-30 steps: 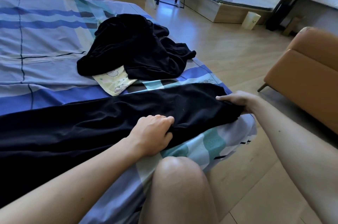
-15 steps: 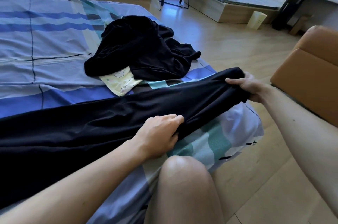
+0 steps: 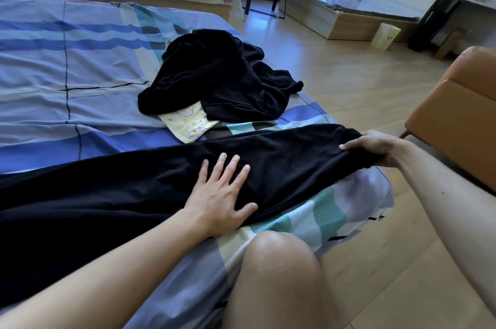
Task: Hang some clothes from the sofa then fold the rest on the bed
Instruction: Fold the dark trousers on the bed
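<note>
Left hand (image 3: 218, 198) flat, fingers spread, pressing garment (image 3: 120, 200) on bed (image 3: 80, 73); right hand (image 3: 375, 147) pinches its 3 o'clock end.

A long black garment (image 3: 134, 194) lies spread along the near edge of the blue-striped bed (image 3: 53, 73), running from 9 o'clock to 3 o'clock, its right end bunched at the bed's corner. At 12 o'clock beyond it, a crumpled heap of black clothes (image 3: 220, 81) rests on the bed, overlapping a pale yellow printed piece (image 3: 188, 124). The tan sofa (image 3: 456, 119) stands at 3 o'clock, apart from the bed.
</note>
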Demonstrator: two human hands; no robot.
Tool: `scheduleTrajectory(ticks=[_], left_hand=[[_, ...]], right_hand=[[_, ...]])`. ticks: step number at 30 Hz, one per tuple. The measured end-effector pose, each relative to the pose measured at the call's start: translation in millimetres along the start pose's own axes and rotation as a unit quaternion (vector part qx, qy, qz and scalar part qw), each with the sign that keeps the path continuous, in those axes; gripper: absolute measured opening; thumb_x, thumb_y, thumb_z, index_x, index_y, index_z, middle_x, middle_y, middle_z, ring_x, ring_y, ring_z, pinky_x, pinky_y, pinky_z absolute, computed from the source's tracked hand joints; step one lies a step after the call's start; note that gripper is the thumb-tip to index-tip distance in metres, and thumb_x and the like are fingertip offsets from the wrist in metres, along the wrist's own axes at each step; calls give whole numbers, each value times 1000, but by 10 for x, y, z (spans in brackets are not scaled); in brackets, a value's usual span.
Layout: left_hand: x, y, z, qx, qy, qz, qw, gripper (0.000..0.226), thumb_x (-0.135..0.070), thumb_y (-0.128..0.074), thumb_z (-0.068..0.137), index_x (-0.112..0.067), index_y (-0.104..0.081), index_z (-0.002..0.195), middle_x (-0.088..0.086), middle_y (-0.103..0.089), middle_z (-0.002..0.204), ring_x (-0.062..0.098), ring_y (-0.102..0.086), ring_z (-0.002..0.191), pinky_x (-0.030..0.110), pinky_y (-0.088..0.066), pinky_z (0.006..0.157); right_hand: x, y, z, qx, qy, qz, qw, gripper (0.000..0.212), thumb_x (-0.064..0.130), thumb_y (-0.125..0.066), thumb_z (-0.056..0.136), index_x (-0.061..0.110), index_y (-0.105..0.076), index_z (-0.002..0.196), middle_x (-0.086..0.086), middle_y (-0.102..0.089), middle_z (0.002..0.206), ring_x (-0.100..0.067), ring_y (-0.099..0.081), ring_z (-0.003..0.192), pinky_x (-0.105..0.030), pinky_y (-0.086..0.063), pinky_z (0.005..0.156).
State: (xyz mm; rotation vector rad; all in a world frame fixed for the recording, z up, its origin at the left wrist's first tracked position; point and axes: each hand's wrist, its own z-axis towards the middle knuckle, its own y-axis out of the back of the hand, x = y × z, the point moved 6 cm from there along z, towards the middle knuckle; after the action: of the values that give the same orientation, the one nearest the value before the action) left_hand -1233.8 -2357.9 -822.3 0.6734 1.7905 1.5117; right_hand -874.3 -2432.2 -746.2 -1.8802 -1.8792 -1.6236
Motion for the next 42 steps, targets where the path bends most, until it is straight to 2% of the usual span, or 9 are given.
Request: scheduleTrajectory(ticks=[7, 12, 16, 19, 23, 27, 32, 38, 42], left_hand=[[19, 356, 71, 21, 58, -298, 953, 80, -72, -42, 93, -27, -27, 158, 0, -13, 168, 19, -4, 156, 48, 4, 125], [331, 1182, -156, -56, 119, -732, 668, 62, -67, -43, 94, -24, -49, 138, 7, -62, 129, 28, -65, 114, 50, -51, 101], [853, 1329, -533, -57, 152, -813, 559, 70, -71, -49, 87, -14, -69, 120, 13, -73, 112, 31, -72, 97, 45, -57, 87], [1240, 935, -881, -38, 242, -771, 588, 63, -60, -69, 79, -10, -74, 117, 18, -75, 106, 31, -74, 87, 40, -59, 78], [1642, 467, -1242, -109, 353, -645, 669, 52, -20, -94, 55, -5, -75, 101, 18, -77, 95, 35, -75, 86, 52, -61, 83], [1718, 353, -1228, -114, 363, -514, 769, 78, -40, -92, 36, -18, -65, 106, 4, -75, 97, 23, -73, 88, 40, -61, 82], [1758, 830, -1206, -226, 342, -437, 800, 55, -9, -70, 82, -20, -41, 127, 0, -60, 98, 14, -58, 80, 26, -45, 65], [1954, 763, -1349, -201, 378, -230, 874, 62, -23, -65, 87, -22, -38, 143, 13, -57, 124, 37, -56, 114, 44, -46, 93], [1764, 776, -1269, -274, 288, -227, 889, 30, -27, -61, 91, -23, -57, 120, -1, -67, 95, 30, -63, 101, 41, -51, 86]], right_hand=[[987, -442, -644, 9, 209, 102, 973, 37, -5, -78, 72, 9, -63, 102, -15, -66, 96, -22, -69, 75, -29, -54, 56], [1824, -1236, -1567, 29, 374, -30, 927, 72, -7, -82, 65, 15, -58, 129, -1, -72, 111, -16, -71, 99, -33, -58, 85], [1977, -2207, -2168, 217, 424, -136, 869, 99, 8, -88, 70, 31, -35, 151, 1, -62, 121, -11, -66, 105, -24, -54, 88], [1900, -2543, -2206, 283, 380, -79, 877, 91, 12, -81, 83, 28, -30, 156, -6, -65, 123, -16, -71, 100, -29, -57, 87], [1761, -2413, -1604, 103, 316, -11, 943, 57, 19, -76, 89, 18, -51, 140, -4, -72, 109, -20, -69, 99, -28, -54, 80], [1316, -2332, -1048, 27, 200, -69, 977, 55, 31, -77, 86, 17, -55, 135, -8, -65, 120, -21, -63, 107, -32, -49, 94], [1114, -2287, -864, -6, 155, -110, 982, 65, 37, -78, 83, 19, -51, 140, -11, -51, 137, -26, -53, 124, -41, -44, 107], [984, -2300, -781, 6, 143, -108, 984, 76, 39, -83, 69, 28, -47, 136, -10, -57, 130, -28, -59, 120, -49, -50, 103], [1003, -2328, -825, 6, 154, -91, 984, 80, 26, -82, 79, 25, -39, 146, -9, -53, 140, -27, -55, 126, -47, -47, 107]])
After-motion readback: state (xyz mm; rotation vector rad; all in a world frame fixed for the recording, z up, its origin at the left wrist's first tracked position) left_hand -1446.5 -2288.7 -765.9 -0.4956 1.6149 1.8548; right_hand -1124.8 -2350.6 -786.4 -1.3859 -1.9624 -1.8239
